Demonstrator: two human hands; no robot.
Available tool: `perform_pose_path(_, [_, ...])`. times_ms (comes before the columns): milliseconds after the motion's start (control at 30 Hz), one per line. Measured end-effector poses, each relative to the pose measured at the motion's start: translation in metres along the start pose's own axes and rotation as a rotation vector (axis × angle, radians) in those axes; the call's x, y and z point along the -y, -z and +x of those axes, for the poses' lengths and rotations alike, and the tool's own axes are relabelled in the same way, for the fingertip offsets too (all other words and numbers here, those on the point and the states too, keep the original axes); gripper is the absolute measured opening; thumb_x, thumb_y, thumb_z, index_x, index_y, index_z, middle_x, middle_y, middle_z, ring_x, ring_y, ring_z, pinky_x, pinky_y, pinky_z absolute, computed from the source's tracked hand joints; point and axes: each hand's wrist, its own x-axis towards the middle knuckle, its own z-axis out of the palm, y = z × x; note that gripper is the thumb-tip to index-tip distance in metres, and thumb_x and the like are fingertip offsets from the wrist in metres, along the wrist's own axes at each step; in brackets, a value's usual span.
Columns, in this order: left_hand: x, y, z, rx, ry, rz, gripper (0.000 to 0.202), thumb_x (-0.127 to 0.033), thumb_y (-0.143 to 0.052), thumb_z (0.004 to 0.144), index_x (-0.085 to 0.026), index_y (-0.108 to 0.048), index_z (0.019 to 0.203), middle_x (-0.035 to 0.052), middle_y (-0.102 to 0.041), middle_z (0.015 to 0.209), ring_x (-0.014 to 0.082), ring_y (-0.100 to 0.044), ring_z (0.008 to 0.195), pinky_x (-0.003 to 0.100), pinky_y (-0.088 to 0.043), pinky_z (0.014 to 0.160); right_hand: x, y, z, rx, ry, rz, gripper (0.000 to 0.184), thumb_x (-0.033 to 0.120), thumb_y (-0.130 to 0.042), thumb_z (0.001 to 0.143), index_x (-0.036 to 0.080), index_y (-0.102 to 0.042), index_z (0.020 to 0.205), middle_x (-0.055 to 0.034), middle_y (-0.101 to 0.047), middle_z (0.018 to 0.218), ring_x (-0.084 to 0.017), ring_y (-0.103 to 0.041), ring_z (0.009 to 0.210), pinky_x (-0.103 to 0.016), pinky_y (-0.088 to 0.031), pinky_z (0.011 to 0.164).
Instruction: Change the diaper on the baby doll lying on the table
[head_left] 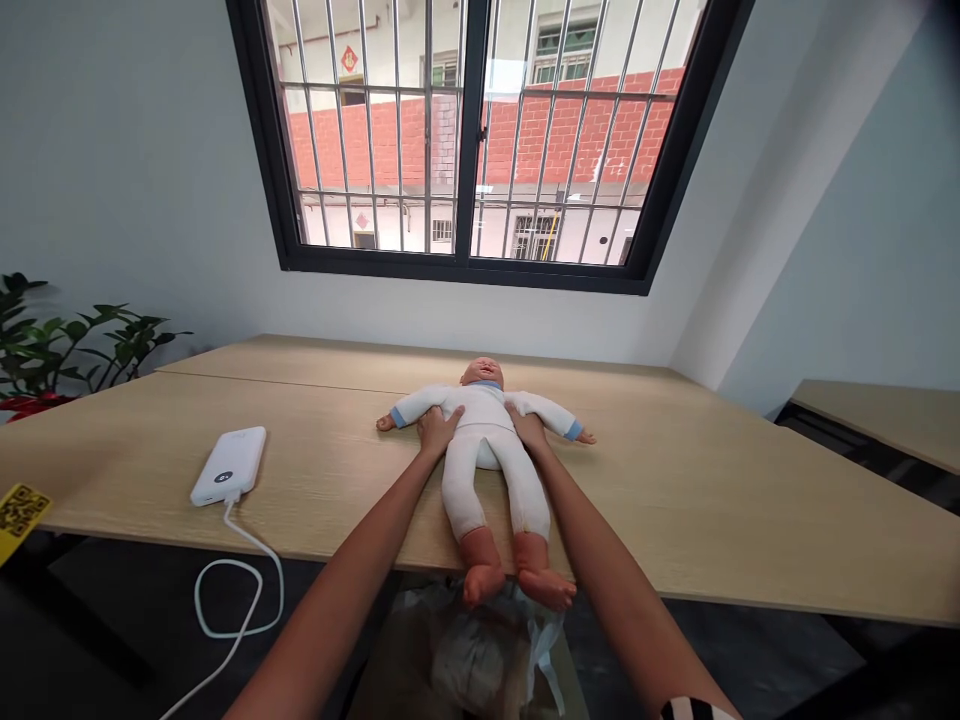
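Observation:
A baby doll (480, 412) in a white suit with blue cuffs lies on its back on the wooden table (667, 490). Its head points toward the window, its arms are spread, and its bare feet stick out past the table's front edge. My left hand (438, 430) grips the left side of its torso under the arm, thumb on top. On the other side, my right hand (526, 426) grips the torso just below the other arm. The fingers of both hands are partly hidden under the doll.
A white power bank (231, 466) lies on the table at left, its white cable (281, 590) hanging over the edge. Beyond are a green plant (82, 345) and a barred window (465, 140). Under the front edge sits a box (405, 650) with clear plastic wrapping.

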Motion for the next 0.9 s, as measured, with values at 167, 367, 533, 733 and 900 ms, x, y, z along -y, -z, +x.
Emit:
perform_pose_path(167, [-0.006, 0.007, -0.008, 0.012, 0.008, 0.005, 0.041, -0.052, -0.051, 0.089, -0.014, -0.059, 0.101, 0.0200, -0.067, 0.115, 0.0317, -0.059, 0.118, 0.037, -0.041, 0.093, -0.017, 0.007, 0.003, 0.067, -0.198, -0.146, 0.055, 0.048, -0.048, 0.091, 0.000, -0.065, 0.071, -0.0169, -0.067, 0.070, -0.018, -0.059, 0.063, -0.027, -0.041, 0.063])
perform_pose_path(367, [-0.021, 0.040, -0.019, 0.029, -0.034, 0.009, 0.027, -0.043, -0.058, 0.087, -0.016, -0.061, 0.091, 0.0150, -0.071, 0.098, 0.0292, -0.065, 0.102, 0.034, -0.044, 0.085, -0.013, 0.051, -0.047, 0.093, -0.168, -0.217, 0.035, 0.042, -0.055, 0.088, 0.011, -0.066, 0.075, -0.0096, -0.069, 0.075, -0.019, -0.059, 0.070, -0.026, -0.039, 0.067])
perform_pose_path(533, [-0.018, 0.096, -0.091, -0.201, -0.230, -0.089, 0.023, -0.041, -0.049, 0.091, -0.022, -0.054, 0.079, 0.0025, -0.063, 0.077, 0.0190, -0.059, 0.076, 0.028, -0.044, 0.071, -0.004, 0.112, -0.170, -0.202, 0.007, -0.221, 0.035, 0.052, -0.048, 0.090, 0.019, -0.060, 0.087, -0.0059, -0.066, 0.088, -0.017, -0.058, 0.071, -0.027, -0.040, 0.069])
perform_pose_path(733, [0.054, 0.098, -0.247, 0.058, -0.432, -0.108, 0.033, -0.042, -0.048, 0.088, -0.023, -0.047, 0.060, 0.0001, -0.049, 0.058, 0.0162, -0.047, 0.057, 0.029, -0.040, 0.061, -0.023, 0.128, -0.289, 0.091, -0.213, -0.215, 0.054, 0.064, -0.038, 0.090, 0.022, -0.050, 0.058, -0.0018, -0.052, 0.054, -0.017, -0.048, 0.053, -0.028, -0.031, 0.057])
perform_pose_path(900, [0.125, 0.042, -0.281, 0.490, 0.063, -0.358, 0.027, -0.054, -0.058, 0.070, -0.028, -0.061, 0.077, 0.0019, -0.068, 0.078, 0.0246, -0.065, 0.078, 0.037, -0.050, 0.075, -0.058, 0.068, -0.309, 0.439, -0.366, -0.048, 0.061, 0.069, -0.038, 0.086, 0.019, -0.058, 0.055, -0.0035, -0.055, 0.055, -0.018, -0.052, 0.057, -0.029, -0.033, 0.061])
